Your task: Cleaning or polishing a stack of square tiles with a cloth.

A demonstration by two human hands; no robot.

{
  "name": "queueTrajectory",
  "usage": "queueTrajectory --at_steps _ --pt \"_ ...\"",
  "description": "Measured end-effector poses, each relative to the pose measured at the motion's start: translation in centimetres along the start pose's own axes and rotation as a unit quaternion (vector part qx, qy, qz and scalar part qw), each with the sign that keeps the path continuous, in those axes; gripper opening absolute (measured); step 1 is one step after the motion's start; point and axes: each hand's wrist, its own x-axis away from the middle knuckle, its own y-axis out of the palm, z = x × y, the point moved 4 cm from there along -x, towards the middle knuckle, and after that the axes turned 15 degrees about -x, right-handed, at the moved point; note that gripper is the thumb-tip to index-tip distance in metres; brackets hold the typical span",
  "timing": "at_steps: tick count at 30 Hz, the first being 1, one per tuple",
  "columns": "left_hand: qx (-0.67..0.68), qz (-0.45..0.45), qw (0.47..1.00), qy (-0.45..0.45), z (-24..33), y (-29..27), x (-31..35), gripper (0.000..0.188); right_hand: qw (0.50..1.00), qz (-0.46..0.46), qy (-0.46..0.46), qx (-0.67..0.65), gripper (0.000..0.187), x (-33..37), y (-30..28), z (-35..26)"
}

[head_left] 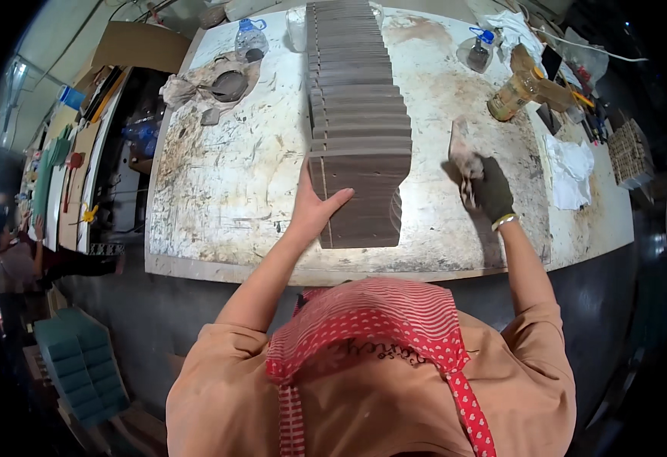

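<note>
A long row of brown cardboard pieces [358, 114] stands on edge down the middle of the stained white worktable [219, 190]. My left hand [314, 206] is bare and presses flat against the left side of the nearest piece, thumb on its front face. My right hand [489, 186] wears a dark glove and grips a brush [461, 152] with its bristles down on the tabletop, to the right of the row.
A glue-smeared jar [516, 91] and a small bottle [479, 49] stand at the back right. White cloth [569, 171] lies at the right edge. A plastic bottle [249, 38] and grey rags [211, 84] sit at the back left. Teal boxes [82, 365] are stacked on the floor.
</note>
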Motion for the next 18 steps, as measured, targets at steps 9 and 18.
queueTrajectory --at_steps 9,18 --pt "-0.124 -0.062 0.989 0.043 -2.5 1.2 -0.7 0.090 0.936 -0.082 -0.328 0.096 0.069 -5.1 8.8 -27.5" --pt "-0.074 0.047 0.991 0.105 -0.1 -0.1 -0.7 0.097 0.996 0.082 -0.030 0.029 0.039 -5.0 -5.9 -12.8"
